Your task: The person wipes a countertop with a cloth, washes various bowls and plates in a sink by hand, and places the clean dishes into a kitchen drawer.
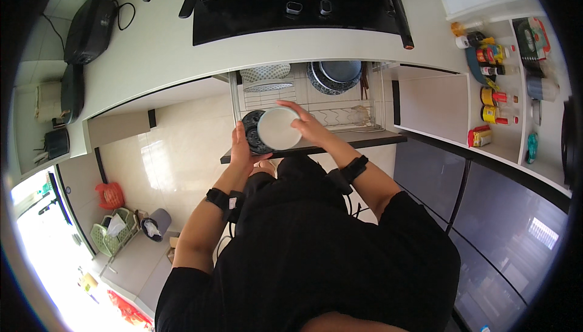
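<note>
My right hand (312, 126) grips the rim of a white bowl (280, 129), its thumb over the near edge. Just left of it, a dark patterned bowl (251, 127) is partly covered by the white one. My left hand (242, 150) holds the dark bowl by its left and lower edge. Both bowls are above the front left of a pulled-out wire drawer (312, 100). Inside the drawer, patterned dishes (266, 76) stand on edge at the back left. Blue patterned bowls (340, 71) are nested at the back right, beside brown chopsticks (364, 84).
The drawer's dark-edged front (360, 142) crosses before my legs. Above it runs a white countertop (159, 65) with a black gas cooktop (255, 24). A black pan handle (403, 27) overhangs the counter edge. Open shelves (503, 134) with several bottles stand at right, above glossy grey doors (423, 168).
</note>
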The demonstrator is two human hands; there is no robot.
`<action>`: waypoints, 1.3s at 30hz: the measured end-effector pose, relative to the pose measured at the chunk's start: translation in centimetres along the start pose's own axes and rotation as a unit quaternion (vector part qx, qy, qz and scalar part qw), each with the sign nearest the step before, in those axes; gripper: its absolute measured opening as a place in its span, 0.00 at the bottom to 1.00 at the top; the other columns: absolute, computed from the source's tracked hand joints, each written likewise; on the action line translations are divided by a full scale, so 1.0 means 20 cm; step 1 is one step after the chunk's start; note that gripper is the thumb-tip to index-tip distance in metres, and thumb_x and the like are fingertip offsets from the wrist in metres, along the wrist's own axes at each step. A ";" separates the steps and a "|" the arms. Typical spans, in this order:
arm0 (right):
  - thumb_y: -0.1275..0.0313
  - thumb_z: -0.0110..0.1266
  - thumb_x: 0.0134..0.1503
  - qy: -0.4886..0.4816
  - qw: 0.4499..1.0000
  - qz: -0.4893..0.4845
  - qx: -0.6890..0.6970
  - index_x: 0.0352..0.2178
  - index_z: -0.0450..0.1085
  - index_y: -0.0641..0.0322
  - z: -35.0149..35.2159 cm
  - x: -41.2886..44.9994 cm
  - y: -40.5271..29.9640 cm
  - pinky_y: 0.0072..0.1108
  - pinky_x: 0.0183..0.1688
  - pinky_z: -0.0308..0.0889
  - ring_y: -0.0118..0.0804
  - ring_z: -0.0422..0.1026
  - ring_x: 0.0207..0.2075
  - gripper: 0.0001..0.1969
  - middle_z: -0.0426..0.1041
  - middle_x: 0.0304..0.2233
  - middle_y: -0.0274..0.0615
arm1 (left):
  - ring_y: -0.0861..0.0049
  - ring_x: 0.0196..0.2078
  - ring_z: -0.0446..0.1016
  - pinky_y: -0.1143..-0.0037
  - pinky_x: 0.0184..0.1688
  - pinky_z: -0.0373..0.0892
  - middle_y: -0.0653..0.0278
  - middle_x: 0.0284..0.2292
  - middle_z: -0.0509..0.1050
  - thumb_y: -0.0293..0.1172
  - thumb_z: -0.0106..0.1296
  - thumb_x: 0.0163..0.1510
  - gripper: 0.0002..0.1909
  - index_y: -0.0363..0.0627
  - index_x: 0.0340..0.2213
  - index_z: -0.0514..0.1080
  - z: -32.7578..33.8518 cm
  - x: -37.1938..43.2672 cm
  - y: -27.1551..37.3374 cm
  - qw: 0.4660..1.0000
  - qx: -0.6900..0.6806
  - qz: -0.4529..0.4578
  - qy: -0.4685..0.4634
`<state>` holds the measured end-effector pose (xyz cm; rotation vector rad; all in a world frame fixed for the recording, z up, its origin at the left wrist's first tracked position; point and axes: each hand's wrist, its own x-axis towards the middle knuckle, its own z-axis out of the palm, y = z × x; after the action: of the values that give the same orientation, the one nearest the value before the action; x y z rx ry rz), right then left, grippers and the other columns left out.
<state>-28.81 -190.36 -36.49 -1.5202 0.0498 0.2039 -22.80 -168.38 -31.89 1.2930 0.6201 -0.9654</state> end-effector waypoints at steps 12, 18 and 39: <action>0.60 0.55 0.51 0.160 0.825 0.508 -0.188 0.63 0.45 0.50 -0.42 -0.16 0.71 0.39 0.36 0.76 0.62 0.72 0.42 0.41 0.56 0.56 0.67 | 0.58 0.56 0.67 0.50 0.42 0.75 0.61 0.58 0.58 0.70 0.33 0.57 0.35 0.66 0.58 0.48 -0.49 -0.09 -0.01 0.996 -0.039 -0.019 0.081; 0.56 0.63 0.49 0.167 0.771 0.517 -0.332 0.61 0.47 0.57 -0.29 -0.10 0.86 0.43 0.47 0.69 0.67 0.67 0.47 0.44 0.50 0.54 0.69 | 0.59 0.56 0.68 0.51 0.43 0.75 0.60 0.57 0.61 0.72 0.31 0.56 0.38 0.64 0.59 0.49 -0.52 -0.13 -0.06 0.995 -0.070 -0.029 0.064; 0.59 0.65 0.43 0.128 0.852 0.438 -0.256 0.61 0.49 0.60 -0.29 -0.03 1.03 0.37 0.54 0.65 0.65 0.64 0.52 0.47 0.54 0.56 0.70 | 0.56 0.52 0.72 0.56 0.35 0.79 0.56 0.55 0.63 0.63 0.34 0.61 0.33 0.59 0.59 0.49 -0.15 -0.03 0.03 0.997 0.034 -0.063 -0.036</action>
<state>-32.29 -195.49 -57.00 -1.9583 0.9861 0.7906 -22.18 -165.38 -31.78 1.2855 0.6238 -1.1409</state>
